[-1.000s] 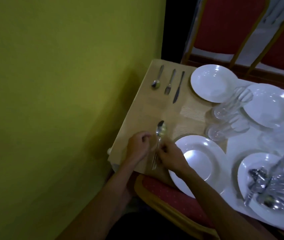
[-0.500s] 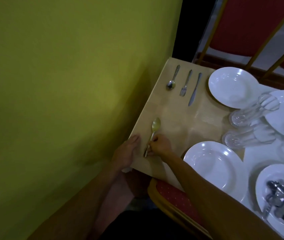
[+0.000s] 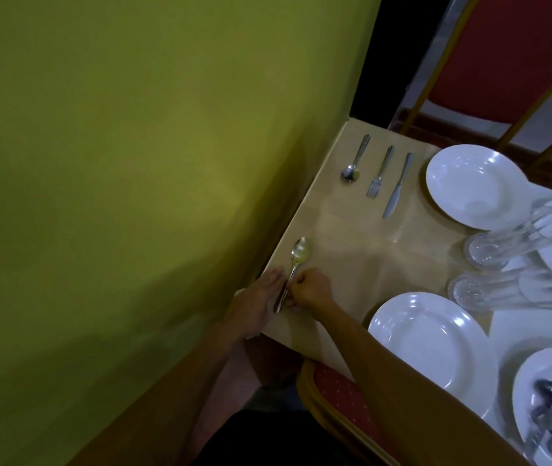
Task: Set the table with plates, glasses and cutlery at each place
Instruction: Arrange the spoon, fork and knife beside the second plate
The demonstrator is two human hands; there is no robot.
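A spoon (image 3: 296,260) lies on the tan cloth near the table's left edge, bowl pointing away. My right hand (image 3: 309,290) pinches its handle, fingers curled. My left hand (image 3: 257,306) rests flat on the table's near-left corner, fingers straight, just left of the handle. A white plate (image 3: 426,338) sits to the right at the near place. At the far place lie a spoon (image 3: 355,161), a fork (image 3: 379,173) and a knife (image 3: 398,186) beside another white plate (image 3: 473,185).
Two clear glasses (image 3: 516,240) (image 3: 500,292) lie on their sides at the right. A plate (image 3: 550,405) at the lower right holds several pieces of cutlery. Red chairs (image 3: 338,388) stand at the near and far sides. A yellow-green wall (image 3: 133,163) closes the left.
The spoon has shifted left from beside the near plate to the table's left edge. My left hand let go and now lies flat on the corner.
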